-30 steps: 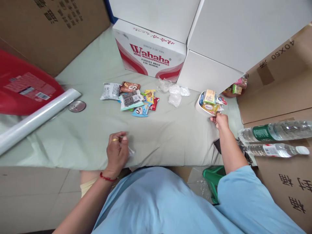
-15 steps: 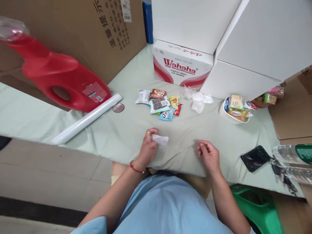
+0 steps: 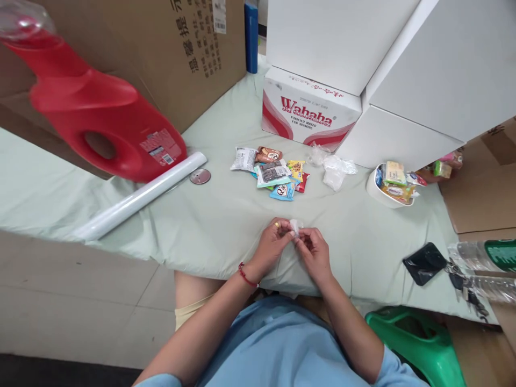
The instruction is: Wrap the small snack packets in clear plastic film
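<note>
My left hand (image 3: 272,244) and my right hand (image 3: 313,251) meet over the near edge of the pale green cloth (image 3: 217,215). Both pinch a small clear plastic bag (image 3: 295,226) between their fingertips. A pile of snack packets (image 3: 274,172) lies on the cloth beyond my hands. To the right of the pile lie crumpled clear plastic bags (image 3: 334,169). Further right stands a white bowl (image 3: 377,193) filled with more snack packets.
A red detergent jug (image 3: 97,123) and a white roll (image 3: 137,196) lie at the left, with a small metal disc (image 3: 200,176) by them. Cardboard and white boxes line the back, one marked Wahaha (image 3: 308,115). A black pouch (image 3: 424,262), keys and water bottles (image 3: 484,255) lie right. A green stool (image 3: 419,344) stands below.
My right hand left the white bowl and came across to my left hand. Both hands now hold the small clear bag together. The view has swung to the left.
</note>
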`<state>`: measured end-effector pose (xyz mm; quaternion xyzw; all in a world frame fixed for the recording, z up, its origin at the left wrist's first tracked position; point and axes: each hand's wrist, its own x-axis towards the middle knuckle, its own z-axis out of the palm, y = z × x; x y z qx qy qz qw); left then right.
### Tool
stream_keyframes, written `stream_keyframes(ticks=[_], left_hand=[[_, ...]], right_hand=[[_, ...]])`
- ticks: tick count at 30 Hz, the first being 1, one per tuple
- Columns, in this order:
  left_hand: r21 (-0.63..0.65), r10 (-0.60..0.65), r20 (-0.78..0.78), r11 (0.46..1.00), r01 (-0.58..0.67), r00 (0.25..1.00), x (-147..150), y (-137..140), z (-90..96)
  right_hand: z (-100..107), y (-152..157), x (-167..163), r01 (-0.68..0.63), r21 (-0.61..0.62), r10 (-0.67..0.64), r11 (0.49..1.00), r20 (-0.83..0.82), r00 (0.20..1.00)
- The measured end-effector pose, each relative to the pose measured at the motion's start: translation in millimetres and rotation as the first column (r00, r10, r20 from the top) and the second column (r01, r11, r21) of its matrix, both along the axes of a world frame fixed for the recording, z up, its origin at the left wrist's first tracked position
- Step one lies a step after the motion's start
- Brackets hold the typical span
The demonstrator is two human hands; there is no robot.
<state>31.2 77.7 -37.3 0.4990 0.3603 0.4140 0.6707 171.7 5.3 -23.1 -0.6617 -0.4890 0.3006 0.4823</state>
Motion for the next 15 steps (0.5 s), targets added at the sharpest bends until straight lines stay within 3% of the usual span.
stream_keyframes(ticks=[4, 10, 13, 15], left_hand=[[0.103, -0.003, -0.119, 0.995, 0.015, 0.993, -1, 0, 0.2], [0.134, -0.091, -0.074, 0.986, 0.100, 0.993, -1, -1, 4.0], [0.112, -0.117, -0.063, 0.986, 0.123, 0.991, 0, -2, 6.8], [0.152, -0.133, -0.071, 0.978, 0.142, 0.989, 1, -3, 8.8]], right_hand=[[-2, -3, 3, 0.010, -0.039, -0.017, 0.999, -0.194, 0.981], [8, -4, 11, 0.099, -0.103, -0.136, 0.990, -0.457, 0.879], [12, -4, 12, 0.173, -0.088, -0.193, 0.981, -0.522, 0.831], [14, -3, 10, 0.144, -0.072, -0.161, 0.987, -0.494, 0.854]])
